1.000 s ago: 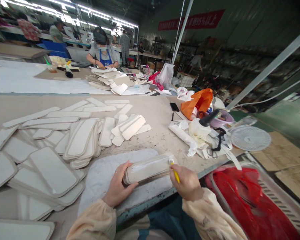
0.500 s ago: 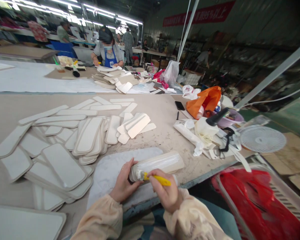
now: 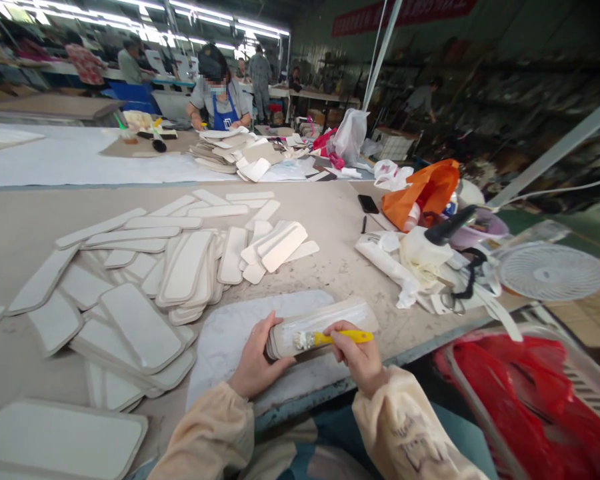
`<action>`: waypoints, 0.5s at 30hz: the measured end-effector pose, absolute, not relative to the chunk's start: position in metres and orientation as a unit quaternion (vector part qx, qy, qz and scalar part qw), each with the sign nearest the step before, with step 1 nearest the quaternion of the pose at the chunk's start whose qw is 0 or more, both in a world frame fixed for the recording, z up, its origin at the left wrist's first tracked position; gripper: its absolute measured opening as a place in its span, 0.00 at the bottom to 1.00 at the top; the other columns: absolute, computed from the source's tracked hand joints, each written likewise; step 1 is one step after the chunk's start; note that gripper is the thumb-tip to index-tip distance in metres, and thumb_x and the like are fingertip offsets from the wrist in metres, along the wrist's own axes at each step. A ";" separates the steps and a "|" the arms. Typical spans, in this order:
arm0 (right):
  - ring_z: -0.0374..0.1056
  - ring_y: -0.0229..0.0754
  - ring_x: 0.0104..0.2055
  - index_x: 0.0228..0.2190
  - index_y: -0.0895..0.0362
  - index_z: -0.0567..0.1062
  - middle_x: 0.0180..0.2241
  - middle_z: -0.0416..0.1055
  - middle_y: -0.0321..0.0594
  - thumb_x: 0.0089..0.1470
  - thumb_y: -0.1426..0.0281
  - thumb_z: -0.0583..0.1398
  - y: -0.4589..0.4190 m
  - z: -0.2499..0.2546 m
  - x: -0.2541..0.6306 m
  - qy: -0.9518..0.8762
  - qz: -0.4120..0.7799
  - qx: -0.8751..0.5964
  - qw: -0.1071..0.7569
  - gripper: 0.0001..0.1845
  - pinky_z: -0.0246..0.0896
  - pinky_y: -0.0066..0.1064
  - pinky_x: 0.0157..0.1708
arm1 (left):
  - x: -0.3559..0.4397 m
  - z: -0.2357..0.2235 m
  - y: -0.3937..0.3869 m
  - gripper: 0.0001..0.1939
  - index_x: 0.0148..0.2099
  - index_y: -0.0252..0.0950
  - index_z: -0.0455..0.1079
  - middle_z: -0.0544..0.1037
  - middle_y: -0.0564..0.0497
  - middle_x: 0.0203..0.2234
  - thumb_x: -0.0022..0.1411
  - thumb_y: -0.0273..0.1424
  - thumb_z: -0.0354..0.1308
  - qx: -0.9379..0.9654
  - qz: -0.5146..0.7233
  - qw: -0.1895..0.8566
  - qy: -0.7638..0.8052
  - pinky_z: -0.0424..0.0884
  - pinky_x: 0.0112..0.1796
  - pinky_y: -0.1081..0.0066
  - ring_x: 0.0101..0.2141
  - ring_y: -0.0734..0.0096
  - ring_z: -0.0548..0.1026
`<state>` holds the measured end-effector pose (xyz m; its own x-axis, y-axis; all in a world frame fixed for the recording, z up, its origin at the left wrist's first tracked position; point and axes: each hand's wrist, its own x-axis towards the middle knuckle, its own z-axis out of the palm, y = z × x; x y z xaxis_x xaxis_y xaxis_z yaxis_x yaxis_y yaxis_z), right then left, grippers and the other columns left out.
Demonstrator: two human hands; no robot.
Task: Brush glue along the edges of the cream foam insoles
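My right hand (image 3: 356, 353) is closed around the yellow handle of a paintbrush (image 3: 353, 337). The brush's white-coated bristles rest on the top piece of a stack of long, pale, round-ended panels (image 3: 337, 317). A wet, whitish streak shines along that top piece. My left hand (image 3: 260, 360) grips the left end of the stack, thumb at the near side and fingers at the far side. Under the stack lies a white sheet (image 3: 220, 340) near the table's front edge.
Many loose pale panels (image 3: 135, 327) spread over the left of the table (image 3: 330, 207). At right are an orange bag (image 3: 420, 197), a phone (image 3: 368, 204), a white fan grille (image 3: 553, 269) and a crate with red plastic (image 3: 520, 373). A co-worker (image 3: 220, 100) sits across.
The brush has moved to the right along the top panel, away from my left hand, its handle now more level. My left hand still holds the stack's left end.
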<state>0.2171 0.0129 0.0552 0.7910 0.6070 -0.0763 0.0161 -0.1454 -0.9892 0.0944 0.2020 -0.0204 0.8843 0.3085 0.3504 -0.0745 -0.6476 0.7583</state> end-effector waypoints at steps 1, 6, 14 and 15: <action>0.51 0.33 0.17 0.31 0.58 0.72 0.14 0.58 0.29 0.55 0.59 0.56 0.007 0.056 0.221 -0.210 0.222 -0.724 0.619 0.14 0.43 0.27 0.17 | 0.094 -0.020 0.202 0.47 0.67 0.40 0.40 0.66 0.40 0.54 0.52 0.39 0.64 0.878 0.231 0.415 0.068 0.63 0.52 0.53 0.53 0.54 0.66; 0.50 0.33 0.16 0.31 0.58 0.72 0.13 0.58 0.29 0.55 0.58 0.56 -0.003 0.061 0.224 -0.178 0.211 -0.695 0.664 0.15 0.43 0.27 0.16 | 0.094 -0.020 0.202 0.47 0.66 0.41 0.41 0.66 0.41 0.53 0.53 0.40 0.64 0.882 0.225 0.409 0.074 0.63 0.53 0.52 0.53 0.55 0.66; 0.54 0.33 0.18 0.32 0.59 0.72 0.14 0.59 0.29 0.55 0.62 0.56 0.017 0.047 0.209 -0.226 0.285 -0.667 0.650 0.13 0.47 0.26 0.19 | 0.095 -0.026 0.204 0.47 0.67 0.41 0.40 0.67 0.40 0.53 0.53 0.41 0.63 0.892 0.223 0.387 0.072 0.64 0.52 0.51 0.52 0.54 0.67; 0.54 0.33 0.17 0.32 0.59 0.72 0.14 0.59 0.28 0.55 0.62 0.56 0.014 0.045 0.213 -0.224 0.276 -0.670 0.651 0.12 0.47 0.26 0.20 | 0.095 -0.026 0.204 0.47 0.67 0.41 0.40 0.67 0.40 0.53 0.53 0.41 0.63 0.893 0.224 0.383 0.073 0.65 0.52 0.52 0.52 0.54 0.68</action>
<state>0.2127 0.0135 0.0454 0.7473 0.6598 -0.0780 -0.0592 -0.0509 -0.9969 0.0948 0.2041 -0.0260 0.8891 0.3021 0.3438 -0.0405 -0.6963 0.7166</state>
